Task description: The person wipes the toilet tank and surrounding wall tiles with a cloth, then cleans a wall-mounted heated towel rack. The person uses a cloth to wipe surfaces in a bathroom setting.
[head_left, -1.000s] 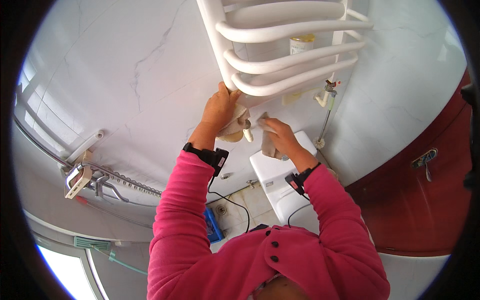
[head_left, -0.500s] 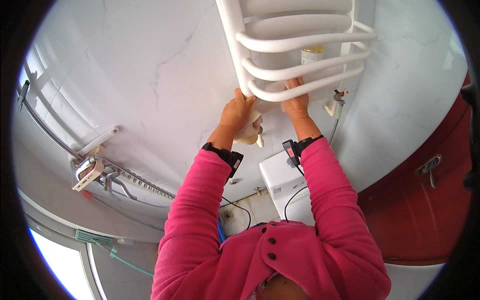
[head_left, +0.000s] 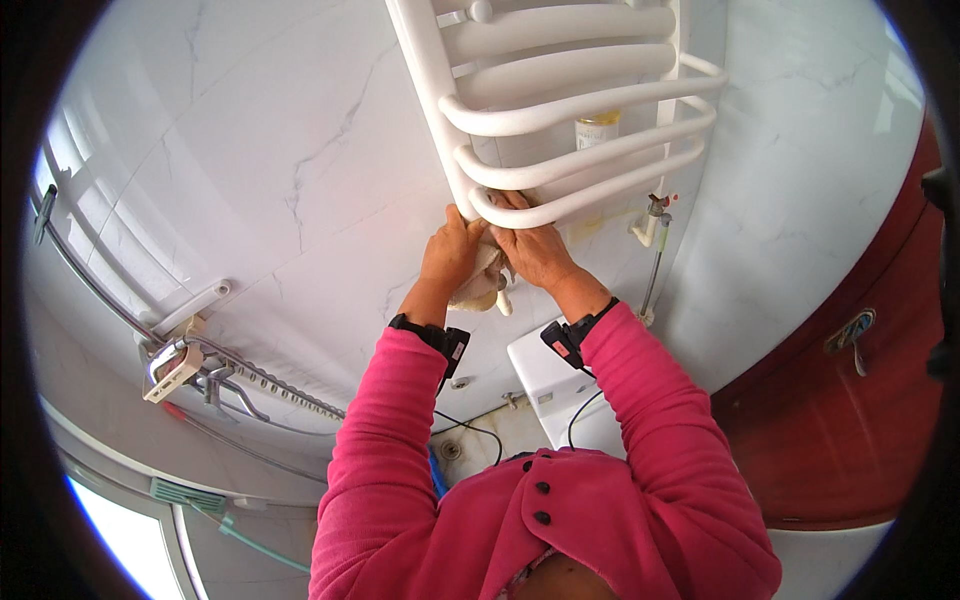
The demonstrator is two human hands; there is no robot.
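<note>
A white towel rack (head_left: 555,92) with curved bars hangs on the wall, its lowest bar just above my hands. At the bottom end of its left post is my left hand (head_left: 450,256), closed on a pale, crumpled cloth (head_left: 478,283) that hangs beneath it. My right hand (head_left: 541,254) is close beside it under the lowest bar, closed at the cloth's upper part; some of its fingers show behind the bar and the tips are hidden. Behind the bars stands a jar (head_left: 597,131) with a yellow top, partly covered.
A valve with a pipe (head_left: 655,213) is on the wall to the right, near a red door (head_left: 820,420). Below are a white toilet tank (head_left: 545,375) and a floor drain (head_left: 451,450). Shower fittings (head_left: 215,378) and a mop with a green head (head_left: 188,495) are at left.
My right hand has moved left and down from behind the lower bars to beside my left hand at the cloth. The whole view has shifted a little, with the rack now farther left.
</note>
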